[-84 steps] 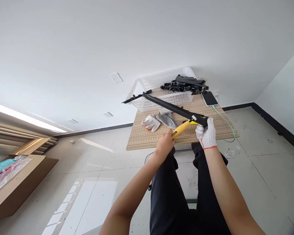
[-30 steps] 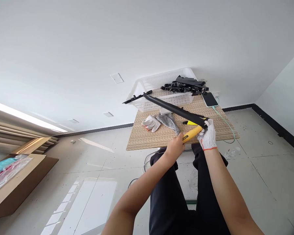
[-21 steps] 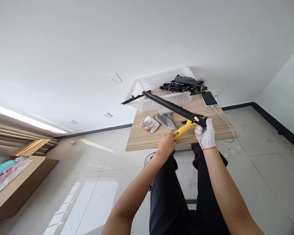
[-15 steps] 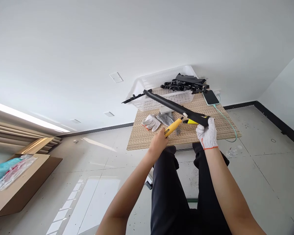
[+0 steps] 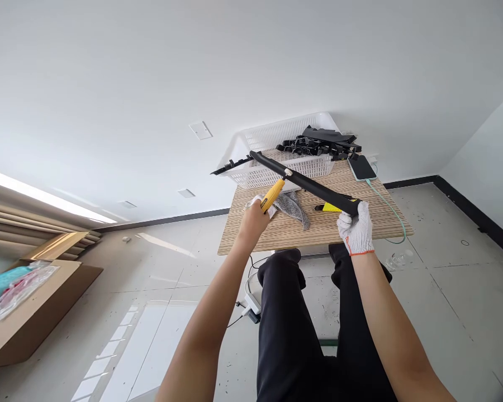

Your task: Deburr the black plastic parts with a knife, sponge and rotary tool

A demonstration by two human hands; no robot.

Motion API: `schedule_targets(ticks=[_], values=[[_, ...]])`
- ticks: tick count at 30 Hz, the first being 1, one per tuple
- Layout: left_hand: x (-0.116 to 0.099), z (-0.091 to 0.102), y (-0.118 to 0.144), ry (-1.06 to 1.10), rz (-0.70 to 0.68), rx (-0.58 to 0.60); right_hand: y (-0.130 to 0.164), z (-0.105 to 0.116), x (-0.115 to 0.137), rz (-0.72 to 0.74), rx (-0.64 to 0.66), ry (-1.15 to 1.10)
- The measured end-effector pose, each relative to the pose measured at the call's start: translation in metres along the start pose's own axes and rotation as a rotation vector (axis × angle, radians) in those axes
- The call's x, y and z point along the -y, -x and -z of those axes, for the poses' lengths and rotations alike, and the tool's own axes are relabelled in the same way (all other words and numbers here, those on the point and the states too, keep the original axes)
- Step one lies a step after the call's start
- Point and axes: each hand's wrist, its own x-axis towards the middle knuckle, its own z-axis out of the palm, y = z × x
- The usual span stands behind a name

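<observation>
My bare left hand grips a yellow-handled tool; its pale tip touches the upper part of a long black plastic strip. My right hand, in a white knit glove, holds the near end of that strip and keeps it slanted above a small wooden table. A second yellow tool lies on the table under the strip. A grey glove lies on the table by my left hand, with a white glove partly hidden behind the hand.
A white plastic basket with several black parts stands at the table's far side. A phone on a green cable lies at the far right. A cardboard box sits on the floor at left; a power strip lies under the table.
My left hand has slid the yellow tool up along the black strip, from near my right hand toward the far end. My right hand keeps holding the strip's near end.
</observation>
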Motion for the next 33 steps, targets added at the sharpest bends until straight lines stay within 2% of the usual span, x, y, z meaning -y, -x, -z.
schedule_targets(ticks=[12,16,24,29,33], values=[[0.018,0.01,-0.026,0.121,0.11,-0.052,0.002,-0.001,0.0,0.004,0.012,0.006],[0.023,0.013,-0.037,0.097,0.134,-0.08,0.004,-0.001,-0.001,0.011,0.012,0.018],[0.027,0.031,-0.06,0.095,0.213,-0.106,0.003,0.002,-0.002,0.039,0.047,0.048],[0.027,0.037,-0.06,0.097,0.223,-0.098,0.003,0.002,-0.002,0.047,0.043,0.047],[0.025,0.029,-0.056,0.116,0.226,-0.091,0.004,0.001,-0.002,0.04,0.034,0.04]])
